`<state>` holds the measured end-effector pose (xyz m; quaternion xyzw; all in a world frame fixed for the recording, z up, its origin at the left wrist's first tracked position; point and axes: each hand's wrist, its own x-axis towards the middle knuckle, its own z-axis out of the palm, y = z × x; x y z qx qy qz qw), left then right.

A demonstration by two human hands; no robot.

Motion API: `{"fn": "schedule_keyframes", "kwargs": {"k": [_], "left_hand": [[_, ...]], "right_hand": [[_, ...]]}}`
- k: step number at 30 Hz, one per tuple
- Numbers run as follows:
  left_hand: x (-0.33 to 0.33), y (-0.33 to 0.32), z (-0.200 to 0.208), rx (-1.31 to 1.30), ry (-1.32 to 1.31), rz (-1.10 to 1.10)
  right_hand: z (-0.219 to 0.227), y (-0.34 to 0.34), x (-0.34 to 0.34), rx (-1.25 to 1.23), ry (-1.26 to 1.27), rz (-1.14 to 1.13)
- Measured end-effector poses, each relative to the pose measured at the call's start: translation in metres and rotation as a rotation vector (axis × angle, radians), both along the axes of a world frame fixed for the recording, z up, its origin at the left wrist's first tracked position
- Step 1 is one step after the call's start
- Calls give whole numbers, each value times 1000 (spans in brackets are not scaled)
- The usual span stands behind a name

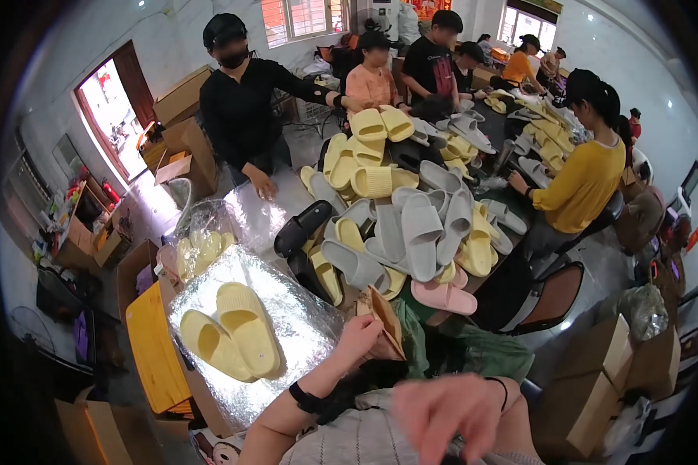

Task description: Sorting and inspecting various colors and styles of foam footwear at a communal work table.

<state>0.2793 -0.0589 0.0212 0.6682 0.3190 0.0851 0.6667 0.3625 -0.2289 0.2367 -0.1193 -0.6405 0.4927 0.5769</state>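
My left hand [361, 337] is closed on the edge of a folded brown cardboard piece [388, 329] at the near edge of the slipper pile. Close in front of my body, my right hand [454, 415] is smeared by motion, so its grip cannot be read. To the left of my left hand, a pair of pale yellow slippers [248, 329] lies side by side on a shiny clear plastic sheet [302, 310]. Beyond the cardboard are heaped grey slippers [420, 232], more yellow ones, black slippers [302, 229] and a pink slipper [444, 297].
Green plastic [481, 349] bunches near my right arm. A yellow board [159, 349] stands at the left, cardboard boxes [589, 387] at the right. Across the table a person in black [244, 108] reaches to the pile; a person in a yellow top [585, 186] works at the right.
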Motion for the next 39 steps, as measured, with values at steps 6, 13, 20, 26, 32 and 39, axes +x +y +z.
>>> {"fn": "schedule_keyframes", "kwargs": {"k": [6, 13, 20, 26, 32, 39], "left_hand": [[-8, 15, 8, -39, -36, 79], [-8, 16, 24, -198, -118, 202], [-7, 29, 33, -314, -147, 250], [2, 27, 43, -298, -150, 161], [-15, 44, 92, 1107, -279, 521], [-26, 32, 40, 686, -278, 109]], "right_hand": [[33, 36, -27, 493, -3, 162], [36, 11, -21, -35, 229, 216], [-60, 41, 47, -161, -799, -1195], [-168, 54, 61, -404, -867, -1210], [-154, 40, 80, -408, -670, -1207], [-154, 21, 90, -315, -888, -1178]]}}
